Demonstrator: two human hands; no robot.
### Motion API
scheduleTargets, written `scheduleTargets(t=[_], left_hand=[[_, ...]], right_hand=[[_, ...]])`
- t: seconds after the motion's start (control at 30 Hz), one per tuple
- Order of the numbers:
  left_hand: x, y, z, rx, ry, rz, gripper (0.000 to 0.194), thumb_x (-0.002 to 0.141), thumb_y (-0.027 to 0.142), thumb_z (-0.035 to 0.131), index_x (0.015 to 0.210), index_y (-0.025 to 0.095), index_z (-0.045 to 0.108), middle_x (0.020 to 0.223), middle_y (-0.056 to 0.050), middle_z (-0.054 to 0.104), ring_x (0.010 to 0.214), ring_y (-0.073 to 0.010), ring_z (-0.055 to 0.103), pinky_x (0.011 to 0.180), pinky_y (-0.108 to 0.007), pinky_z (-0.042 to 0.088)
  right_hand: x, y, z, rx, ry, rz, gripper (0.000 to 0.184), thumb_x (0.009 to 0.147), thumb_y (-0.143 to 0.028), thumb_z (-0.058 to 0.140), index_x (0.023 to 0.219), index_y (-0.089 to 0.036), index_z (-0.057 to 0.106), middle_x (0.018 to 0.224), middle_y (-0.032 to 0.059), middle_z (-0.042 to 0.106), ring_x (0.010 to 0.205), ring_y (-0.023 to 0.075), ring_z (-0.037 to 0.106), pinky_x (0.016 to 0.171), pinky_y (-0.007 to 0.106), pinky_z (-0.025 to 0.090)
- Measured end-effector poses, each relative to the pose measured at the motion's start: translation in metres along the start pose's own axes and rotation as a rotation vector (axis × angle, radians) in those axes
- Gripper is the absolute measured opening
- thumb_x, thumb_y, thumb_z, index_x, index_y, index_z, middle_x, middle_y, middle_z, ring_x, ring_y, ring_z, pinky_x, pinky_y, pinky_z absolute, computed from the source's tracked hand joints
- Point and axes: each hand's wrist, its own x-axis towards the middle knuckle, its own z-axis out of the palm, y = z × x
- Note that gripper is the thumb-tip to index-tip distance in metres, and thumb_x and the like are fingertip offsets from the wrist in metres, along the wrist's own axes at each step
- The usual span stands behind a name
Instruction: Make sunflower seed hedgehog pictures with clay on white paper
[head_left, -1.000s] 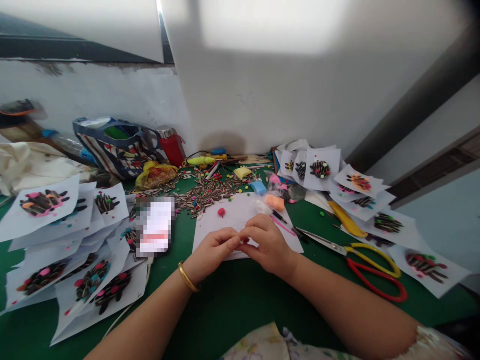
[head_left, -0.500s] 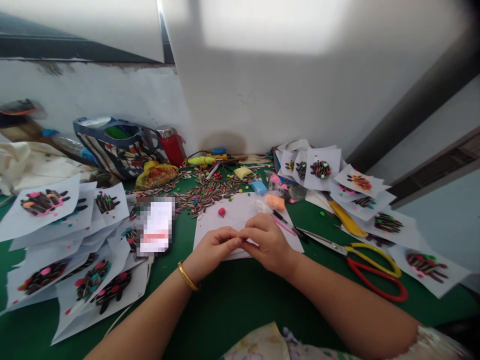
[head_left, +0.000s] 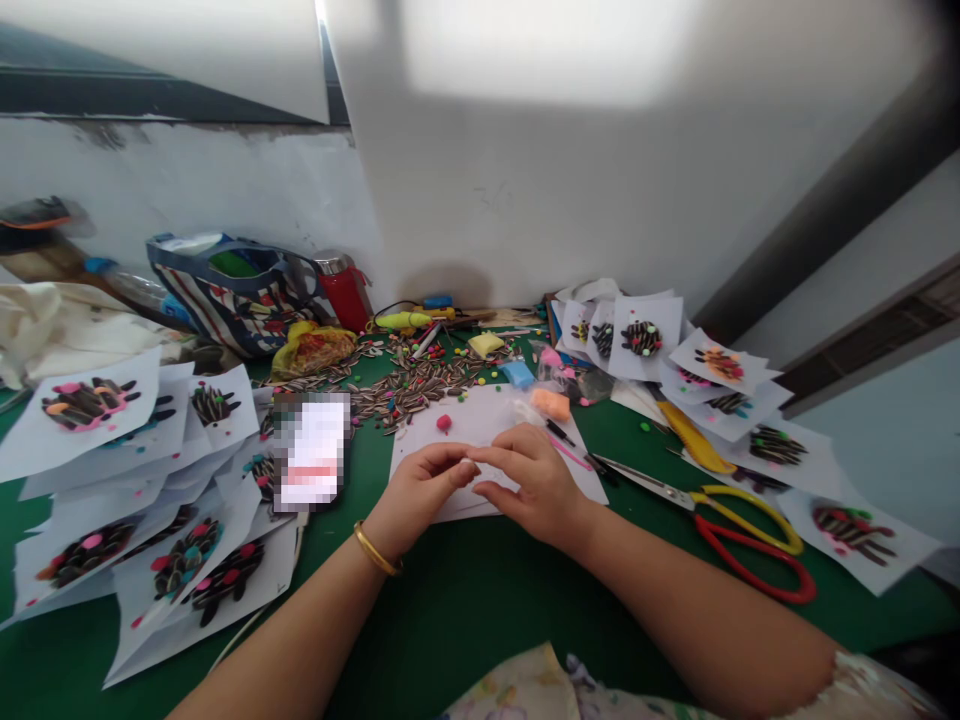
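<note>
My left hand point(head_left: 429, 490) is over the white paper point(head_left: 420, 435), thumb and forefinger pinched together; whatever they hold is too small or hidden to make out. Facing it, my right hand point(head_left: 536, 482) has its forefinger against the left fingertips. A gap shows between its thumb and forefinger, with nothing visible there. Just beyond the hands, a red-pink lump of clay point(head_left: 444, 424) rests on the paper. An orange block of clay point(head_left: 551, 404) and a black pen point(head_left: 559, 432) lie past my right hand.
Sunflower seeds point(head_left: 405, 390) are heaped behind the paper. Large scissors point(head_left: 694, 498) with red and yellow handles lie to the right, near a yellow cutter point(head_left: 690, 435). Seed-decorated cards point(head_left: 184, 560) crowd the left, beside a phone point(head_left: 313, 450); more cards point(head_left: 780, 445) line the right. A red flask point(head_left: 343, 290) stands behind.
My right thumb has moved away from the left fingertips, widening the gap below its forefinger. My left hand has shifted only slightly. The things on the table are unchanged.
</note>
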Motion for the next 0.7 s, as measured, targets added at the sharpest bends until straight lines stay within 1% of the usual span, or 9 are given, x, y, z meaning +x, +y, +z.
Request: scheduleTargets(t=[0.07, 0.1, 0.17, 0.23, 0.33, 0.4, 0.57, 0.63, 0.7], left_hand=[[0.0008, 0.0008, 0.0000, 0.025, 0.007, 0.037, 0.028, 0.082, 0.036, 0.067, 0.104, 0.018, 0.071, 0.103, -0.006, 0.072, 0.094, -0.0195, 0.063, 0.088, -0.031, 0.047], [0.0009, 0.0011, -0.0003, 0.041, 0.007, 0.052, 0.027, 0.083, 0.035, 0.066, 0.103, 0.018, 0.071, 0.105, -0.006, 0.071, 0.097, -0.0198, 0.063, 0.091, -0.032, 0.047], [0.0007, 0.0009, -0.0012, 0.064, -0.004, 0.050, 0.023, 0.085, 0.036, 0.063, 0.096, 0.017, 0.071, 0.098, -0.005, 0.072, 0.092, -0.0187, 0.063, 0.088, -0.031, 0.047], [0.0001, -0.0002, -0.0021, 0.068, -0.027, 0.027, 0.023, 0.084, 0.038, 0.063, 0.084, 0.016, 0.070, 0.084, -0.003, 0.070, 0.080, -0.0161, 0.061, 0.080, -0.029, 0.048], [-0.0008, -0.0017, -0.0021, 0.035, -0.025, 0.030, 0.025, 0.077, 0.040, 0.071, 0.077, 0.016, 0.065, 0.075, -0.001, 0.065, 0.072, -0.0143, 0.058, 0.072, -0.027, 0.048], [-0.0009, -0.0015, -0.0016, 0.030, -0.007, 0.040, 0.025, 0.075, 0.039, 0.073, 0.084, 0.016, 0.067, 0.080, -0.002, 0.068, 0.076, -0.0159, 0.060, 0.074, -0.028, 0.049], [-0.0004, 0.0010, 0.0004, 0.088, -0.021, 0.033, 0.030, 0.089, 0.040, 0.057, 0.100, 0.017, 0.071, 0.089, -0.006, 0.070, 0.083, -0.0179, 0.061, 0.081, -0.032, 0.049], [-0.0004, 0.0011, 0.0013, 0.047, -0.007, 0.035, 0.031, 0.086, 0.039, 0.061, 0.107, 0.018, 0.070, 0.097, -0.006, 0.071, 0.085, -0.0179, 0.062, 0.081, -0.031, 0.049], [-0.0004, 0.0009, 0.0016, 0.009, 0.017, 0.025, 0.031, 0.082, 0.039, 0.067, 0.105, 0.018, 0.069, 0.097, -0.006, 0.071, 0.083, -0.0173, 0.063, 0.079, -0.030, 0.050]], right_hand=[[0.0004, 0.0001, -0.0007, -0.004, -0.001, 0.006, 0.032, 0.089, -0.034, 0.063, 0.120, -0.025, 0.063, 0.093, 0.0061, 0.062, 0.088, 0.0216, 0.056, 0.080, 0.039, 0.045], [0.0006, 0.0001, -0.0009, -0.005, -0.005, 0.010, 0.032, 0.090, -0.033, 0.063, 0.120, -0.025, 0.063, 0.093, 0.0062, 0.062, 0.088, 0.0216, 0.056, 0.080, 0.039, 0.045], [0.0008, -0.0001, -0.0008, -0.004, -0.008, 0.015, 0.030, 0.089, -0.032, 0.062, 0.119, -0.024, 0.064, 0.092, 0.0063, 0.062, 0.088, 0.0215, 0.055, 0.080, 0.039, 0.045], [0.0004, 0.0000, 0.0001, -0.004, -0.008, 0.013, 0.028, 0.089, -0.031, 0.063, 0.116, -0.023, 0.065, 0.093, 0.0063, 0.062, 0.088, 0.0214, 0.055, 0.081, 0.039, 0.045], [-0.0009, 0.0003, 0.0023, -0.004, -0.008, 0.005, 0.027, 0.088, -0.030, 0.064, 0.113, -0.023, 0.065, 0.093, 0.0060, 0.062, 0.089, 0.0211, 0.055, 0.081, 0.039, 0.045], [-0.0015, 0.0005, 0.0031, -0.003, -0.018, 0.010, 0.029, 0.088, -0.031, 0.065, 0.116, -0.024, 0.064, 0.094, 0.0056, 0.061, 0.089, 0.0211, 0.056, 0.082, 0.039, 0.045], [-0.0016, 0.0014, 0.0031, 0.002, -0.033, 0.013, 0.034, 0.088, -0.034, 0.064, 0.121, -0.025, 0.062, 0.096, 0.0060, 0.062, 0.091, 0.0218, 0.055, 0.082, 0.040, 0.046], [-0.0018, 0.0017, 0.0031, 0.005, -0.031, 0.009, 0.032, 0.088, -0.033, 0.064, 0.119, -0.024, 0.063, 0.097, 0.0063, 0.062, 0.091, 0.0219, 0.055, 0.082, 0.040, 0.046], [-0.0021, 0.0018, 0.0033, 0.003, -0.028, 0.011, 0.031, 0.088, -0.033, 0.064, 0.118, -0.024, 0.063, 0.097, 0.0064, 0.062, 0.091, 0.0220, 0.055, 0.082, 0.040, 0.046]])
